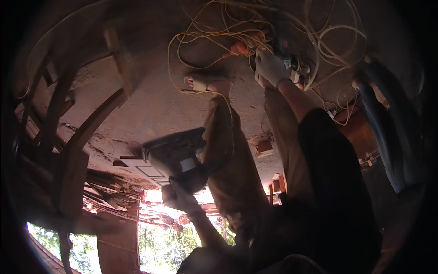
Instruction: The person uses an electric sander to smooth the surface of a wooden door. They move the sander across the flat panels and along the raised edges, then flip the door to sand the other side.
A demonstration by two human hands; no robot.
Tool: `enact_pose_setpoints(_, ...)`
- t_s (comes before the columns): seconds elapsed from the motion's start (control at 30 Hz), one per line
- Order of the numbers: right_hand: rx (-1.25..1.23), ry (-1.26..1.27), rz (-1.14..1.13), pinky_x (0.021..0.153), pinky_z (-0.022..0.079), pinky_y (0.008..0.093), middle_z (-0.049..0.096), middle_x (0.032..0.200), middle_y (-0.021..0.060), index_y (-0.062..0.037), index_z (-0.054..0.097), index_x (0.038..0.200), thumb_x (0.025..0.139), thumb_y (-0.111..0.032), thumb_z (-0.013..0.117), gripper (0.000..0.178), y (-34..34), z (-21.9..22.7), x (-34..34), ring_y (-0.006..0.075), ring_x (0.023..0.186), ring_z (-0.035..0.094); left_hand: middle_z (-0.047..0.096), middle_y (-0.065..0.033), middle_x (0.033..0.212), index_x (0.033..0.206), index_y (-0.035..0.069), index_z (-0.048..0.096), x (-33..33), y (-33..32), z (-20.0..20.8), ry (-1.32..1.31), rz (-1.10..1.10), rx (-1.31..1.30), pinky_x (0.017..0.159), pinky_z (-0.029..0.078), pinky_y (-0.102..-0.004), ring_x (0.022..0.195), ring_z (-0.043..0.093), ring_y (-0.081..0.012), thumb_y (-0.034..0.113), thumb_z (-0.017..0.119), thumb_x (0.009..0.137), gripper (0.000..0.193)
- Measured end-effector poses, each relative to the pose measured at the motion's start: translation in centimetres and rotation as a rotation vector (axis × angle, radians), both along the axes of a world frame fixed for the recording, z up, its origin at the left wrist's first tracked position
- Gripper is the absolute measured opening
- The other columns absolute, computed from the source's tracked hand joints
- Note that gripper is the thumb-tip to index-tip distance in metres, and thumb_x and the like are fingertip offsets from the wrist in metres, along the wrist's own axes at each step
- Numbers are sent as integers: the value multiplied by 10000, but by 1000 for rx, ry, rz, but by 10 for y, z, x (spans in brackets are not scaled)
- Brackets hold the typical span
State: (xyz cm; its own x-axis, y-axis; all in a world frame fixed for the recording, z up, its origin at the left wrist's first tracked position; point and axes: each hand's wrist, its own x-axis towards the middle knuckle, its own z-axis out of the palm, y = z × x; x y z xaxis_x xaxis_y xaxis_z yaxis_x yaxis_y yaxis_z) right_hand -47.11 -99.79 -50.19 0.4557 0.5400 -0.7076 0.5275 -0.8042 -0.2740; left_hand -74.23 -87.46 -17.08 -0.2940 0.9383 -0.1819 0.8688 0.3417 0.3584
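Observation:
My left hand [179, 195], in a pale glove, is closed around a dark corded power tool [175, 153]. The tool has a flat, wide base turned upward; blur and shade hide its exact kind. Stretched far forward, my gloved right hand [272, 67] is closed at a cluster of plugs and sockets [299, 73] on the ground. Its fingers are bent around something small and pale that I cannot make out. Just left of that hand lies an orange-red object [239, 48] among tangled yellow cables [205, 34].
Wooden frames and chair-like parts [98, 116] stand at the left. A panelled board [143, 170] lies on the ground near stacked timber [107, 192]. Pale hose coils [342, 41] lie at the far right. Two dark blue trouser legs [383, 123] show at right. My sandalled foot [200, 83] is by the cable.

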Motion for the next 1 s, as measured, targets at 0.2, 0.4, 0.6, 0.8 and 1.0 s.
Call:
enact_pose_setpoints(0.2, -146, -132, 383, 638, 533, 456, 716, 924, 153, -48, 622, 1040, 875, -197, 539, 237, 5, -113, -8, 304, 799, 715, 464, 28, 663, 677, 69, 487, -12, 5, -61, -111, 38, 23, 585, 371, -251, 624, 430, -73, 133, 722, 886, 321)
enact_pose_setpoints(0.4, -139, -101, 374, 584, 534, 496, 727, 921, 123, -82, 629, 1054, 884, -184, 523, 225, -16, -135, -4, 285, 814, 723, 477, 12, 624, 652, 59, 461, -1, -2, -62, -117, -34, -18, 581, 382, -251, 595, 441, -89, 66, 672, 882, 313)
enact_pose_setpoints(0.6, -80, -106, 382, 634, 556, 454, 712, 849, 172, -37, 617, 1057, 886, -185, 524, 244, -9, -118, 5, 335, 756, 705, 368, 34, 602, 639, 68, 375, -3, -2, -20, 84, -223, -30, 629, 374, -276, 632, 416, -103, 69, 678, 879, 387)
enact_pose_setpoints(0.8, 109, 230, 63, 788, 504, 540, 655, 933, 278, -2, 572, 1029, 931, -297, 495, 320, -14, 47, 3, 448, 878, 643, 442, 26, 664, 661, 44, 501, 36, 4, 76, 44, 10, 62, 613, 347, -292, 657, 413, -90, 132, 722, 865, 313)
enact_pose_setpoints(1.0, 162, 374, 6, 804, 475, 509, 627, 919, 219, -49, 523, 1011, 925, -280, 553, 248, -67, 268, 12, 426, 938, 613, 389, 37, 600, 605, 45, 431, 38, 11, 202, -158, -20, 42, 530, 299, -275, 579, 360, -73, 87, 724, 850, 384)
